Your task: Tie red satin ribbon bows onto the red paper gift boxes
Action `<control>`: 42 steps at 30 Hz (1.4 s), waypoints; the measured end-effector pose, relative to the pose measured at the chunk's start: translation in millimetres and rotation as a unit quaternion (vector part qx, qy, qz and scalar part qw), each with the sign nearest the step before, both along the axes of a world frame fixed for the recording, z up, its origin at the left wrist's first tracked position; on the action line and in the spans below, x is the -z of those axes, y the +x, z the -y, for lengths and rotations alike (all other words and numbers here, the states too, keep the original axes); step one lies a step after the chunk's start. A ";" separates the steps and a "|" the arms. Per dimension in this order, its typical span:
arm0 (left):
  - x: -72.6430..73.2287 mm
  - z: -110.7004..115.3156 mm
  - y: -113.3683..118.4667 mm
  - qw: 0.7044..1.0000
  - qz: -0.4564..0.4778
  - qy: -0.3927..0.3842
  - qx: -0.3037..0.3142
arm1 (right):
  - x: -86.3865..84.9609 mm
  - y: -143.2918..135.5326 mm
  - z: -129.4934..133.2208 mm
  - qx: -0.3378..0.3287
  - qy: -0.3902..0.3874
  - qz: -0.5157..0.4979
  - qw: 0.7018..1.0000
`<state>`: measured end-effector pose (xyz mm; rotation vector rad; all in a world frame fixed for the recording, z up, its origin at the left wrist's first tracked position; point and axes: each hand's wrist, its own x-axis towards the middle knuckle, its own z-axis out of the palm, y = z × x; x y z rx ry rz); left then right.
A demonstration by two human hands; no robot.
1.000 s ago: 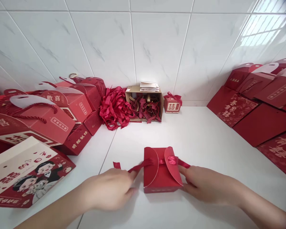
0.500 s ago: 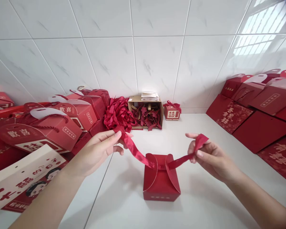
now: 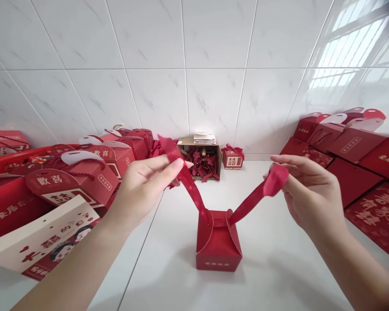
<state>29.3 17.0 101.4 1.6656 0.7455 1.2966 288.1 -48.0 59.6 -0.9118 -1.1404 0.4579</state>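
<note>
A small red gift box (image 3: pixel 218 246) stands upright on the white tabletop, its curved top flaps folded inward. Through holes in two flaps runs a red ribbon (image 3: pixel 192 190), its two ends raised above the box. My left hand (image 3: pixel 149 183) pinches one end between thumb and fingers, up and left of the box. The other end is pinched in my right hand (image 3: pixel 306 185), up and to the right, where a short tail folds over the fingers. Both ribbon lengths slope outward in a V. Neither hand touches the box.
Red gift boxes with cord handles (image 3: pixel 81 172) crowd the left, beside a cream-and-red printed box (image 3: pixel 52 242). Against the tiled wall are a cardboard box (image 3: pixel 199 162) of ribbon pieces, a ribbon pile (image 3: pixel 157 147) and a bow-tied box (image 3: pixel 232 157). Red boxes (image 3: pixel 353 140) are stacked at right.
Both hands have risen, drawing the ribbon ends up into a steeper V. My right hand has also moved right. The box stays on the table, and the camera view has tilted up slightly.
</note>
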 end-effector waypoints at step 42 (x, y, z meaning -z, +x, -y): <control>-28.6 16.0 47.7 0.987 -0.050 -0.065 0.139 | -46.6 -47.5 -18.3 -0.329 0.003 0.062 0.942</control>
